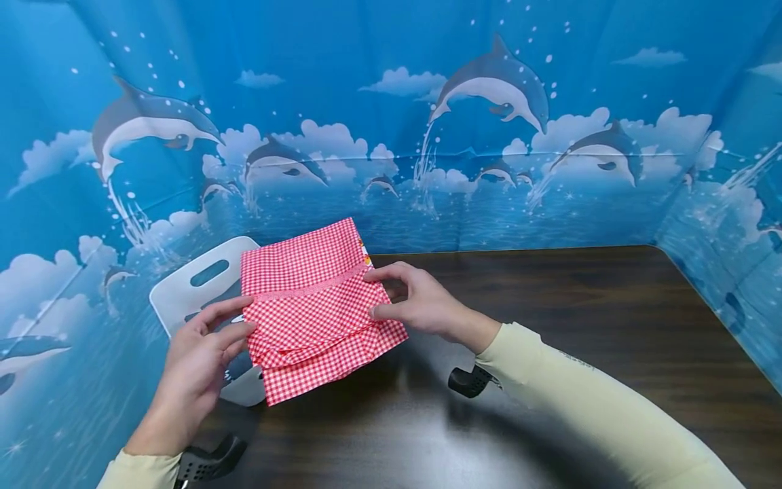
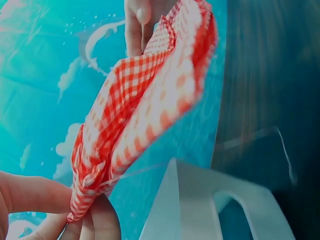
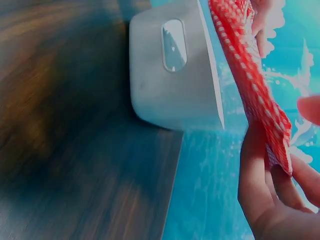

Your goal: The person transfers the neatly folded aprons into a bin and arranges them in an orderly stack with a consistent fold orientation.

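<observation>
A red-and-white checked cloth, folded in layers, hangs spread between my two hands over the table. My left hand pinches its left edge between thumb and fingers; in the left wrist view the cloth is bunched at that grip. At the opposite edge my right hand holds the cloth, with fingers on both sides of it in the right wrist view. A ruffled seam crosses the middle, and a loose fold sags near the bottom. A small strip of yellow print shows at the upper right edge.
Behind and below the cloth, at the left, stands a white plastic basket with a handle slot, partly hidden. The dark wooden table extends to the right. A blue curtain with printed dolphins encloses the table's back and sides.
</observation>
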The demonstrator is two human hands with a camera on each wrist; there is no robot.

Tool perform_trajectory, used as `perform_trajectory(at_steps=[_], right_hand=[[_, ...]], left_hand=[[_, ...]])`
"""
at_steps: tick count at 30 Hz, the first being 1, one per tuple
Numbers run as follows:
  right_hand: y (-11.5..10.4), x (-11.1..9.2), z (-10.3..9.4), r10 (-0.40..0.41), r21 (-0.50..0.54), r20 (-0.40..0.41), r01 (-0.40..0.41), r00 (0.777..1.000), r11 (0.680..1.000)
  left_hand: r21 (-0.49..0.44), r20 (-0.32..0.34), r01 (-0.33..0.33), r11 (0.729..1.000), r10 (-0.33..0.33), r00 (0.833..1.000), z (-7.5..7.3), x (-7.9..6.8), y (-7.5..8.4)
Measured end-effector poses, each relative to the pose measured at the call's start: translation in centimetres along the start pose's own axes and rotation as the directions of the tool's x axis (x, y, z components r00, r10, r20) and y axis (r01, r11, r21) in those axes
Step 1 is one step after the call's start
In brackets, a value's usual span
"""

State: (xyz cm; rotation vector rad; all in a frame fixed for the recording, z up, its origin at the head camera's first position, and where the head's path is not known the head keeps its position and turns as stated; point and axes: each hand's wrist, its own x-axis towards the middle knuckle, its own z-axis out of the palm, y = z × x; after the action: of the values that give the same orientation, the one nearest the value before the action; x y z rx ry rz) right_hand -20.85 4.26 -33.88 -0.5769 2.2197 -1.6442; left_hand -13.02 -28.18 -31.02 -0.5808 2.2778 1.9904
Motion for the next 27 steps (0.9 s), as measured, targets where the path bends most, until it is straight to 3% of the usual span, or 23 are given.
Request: perform_trajectory(at_steps=[5,9,19,27], right_hand=[[-0.2,1.0,1.5,-0.017,-0.003,0.073,0.017,0.997,1.0],[-0.3,1.6,2.5,0.005,0.001,0.071,-0.005,0.997,1.0],[-0.5,2.7,4.6,-0.004,0.084,0.058,-0.001,0.998,0.996],[-0.7,3.6,7.0,-0.037,0.117,0.04,0.032,0.999,0.993]], left_hand=[[0.008,-0.095,0.046,0.999,-0.045,0.994,-0.8,-0.3,-0.4],[-0.001,-0.138,0.049,0.999,-0.049,0.989,-1.0,-0.6,-0.7],[-0.178,-0.232,0.018,0.984,-0.06,0.971,-2.9,-1.3,-1.6],[-0.23,-0.326,0.06,0.971,-0.134,0.936,-3.9,-1.9,-2.5]])
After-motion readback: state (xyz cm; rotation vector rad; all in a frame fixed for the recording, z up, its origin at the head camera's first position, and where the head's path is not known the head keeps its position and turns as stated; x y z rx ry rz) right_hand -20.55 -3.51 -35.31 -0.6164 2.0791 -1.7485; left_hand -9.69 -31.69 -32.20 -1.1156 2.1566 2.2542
